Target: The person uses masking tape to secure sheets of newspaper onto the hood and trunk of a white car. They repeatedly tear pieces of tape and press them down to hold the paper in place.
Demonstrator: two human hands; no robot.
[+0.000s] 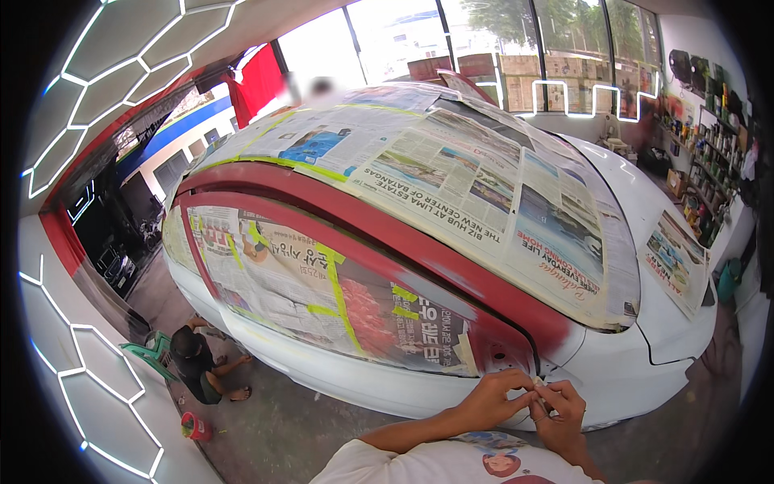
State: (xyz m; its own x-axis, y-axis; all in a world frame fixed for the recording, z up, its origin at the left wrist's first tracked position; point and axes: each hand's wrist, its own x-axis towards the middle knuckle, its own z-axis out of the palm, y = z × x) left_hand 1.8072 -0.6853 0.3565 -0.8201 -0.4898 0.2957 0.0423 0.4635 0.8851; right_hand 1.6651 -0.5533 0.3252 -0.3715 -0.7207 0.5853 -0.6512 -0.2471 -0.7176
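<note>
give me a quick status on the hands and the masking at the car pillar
Left hand and right hand pinch a small pale piece of tape between them. Red pillar bare, newspaper masking beside it. Nothing in the way.

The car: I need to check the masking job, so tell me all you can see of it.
The car is white, its roof and windows covered in newspaper held by yellow-green tape. Red pillars and roof rail stay bare. The left hand and right hand work a small piece against the body.
</note>
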